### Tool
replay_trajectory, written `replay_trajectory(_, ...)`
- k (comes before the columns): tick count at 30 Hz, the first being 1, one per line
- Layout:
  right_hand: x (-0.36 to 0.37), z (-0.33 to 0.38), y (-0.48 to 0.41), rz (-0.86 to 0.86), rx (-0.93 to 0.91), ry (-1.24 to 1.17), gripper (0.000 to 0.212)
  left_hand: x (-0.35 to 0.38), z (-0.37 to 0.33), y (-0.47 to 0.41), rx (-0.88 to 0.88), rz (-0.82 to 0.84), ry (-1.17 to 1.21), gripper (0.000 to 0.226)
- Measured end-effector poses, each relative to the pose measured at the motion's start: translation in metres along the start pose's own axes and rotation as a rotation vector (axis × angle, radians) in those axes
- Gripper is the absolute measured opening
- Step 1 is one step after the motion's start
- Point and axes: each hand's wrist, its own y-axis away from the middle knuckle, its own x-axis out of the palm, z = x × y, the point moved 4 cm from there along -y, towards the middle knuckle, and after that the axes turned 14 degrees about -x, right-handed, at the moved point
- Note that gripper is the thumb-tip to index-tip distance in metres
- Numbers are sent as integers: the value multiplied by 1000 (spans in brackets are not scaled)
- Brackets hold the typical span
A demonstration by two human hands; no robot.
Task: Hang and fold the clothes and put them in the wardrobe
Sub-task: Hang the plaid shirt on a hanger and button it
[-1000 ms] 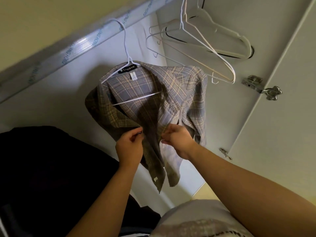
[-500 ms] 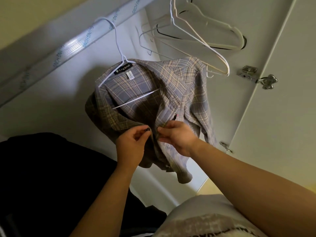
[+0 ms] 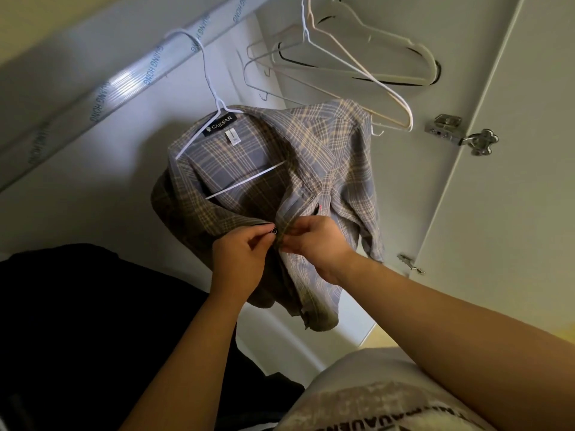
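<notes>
The plaid shirt (image 3: 323, 169) hangs on a white wire hanger (image 3: 214, 116), and the hook of this hanger sits over the wardrobe rail (image 3: 102, 88). In this upward view the long axis of the shirt runs from the collar, near the top centre, down toward the hem at the lower centre of the picture. The collar label with the word CAESAR (image 3: 220, 125) faces the camera, so the open front of the shirt points toward the person.

The left hand (image 3: 241, 259) is closed in a pinch on the left front edge of the shirt, and a small dark button (image 3: 274, 232) shows at its fingertips. The right hand (image 3: 314, 244) is also closed in a pinch, on the right front edge, just beside the left one. The two edges meet between the hands.

Some empty hangers (image 3: 357, 66) hang further along the rail, near the wardrobe door (image 3: 510, 213) with its metal hinge (image 3: 460, 133).

The left sleeve is in shadow and hard to make out. The lower bar of the hanger is partly covered by cloth. A dark mass (image 3: 77, 331) at the lower left is too dark to identify. I cannot tell if the button is already through its hole.
</notes>
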Motion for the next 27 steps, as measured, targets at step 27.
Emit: replay_trajectory(27, 9, 4, 0, -55, -52, -195, 14, -6, 7, -12, -169, 97, 203, 28)
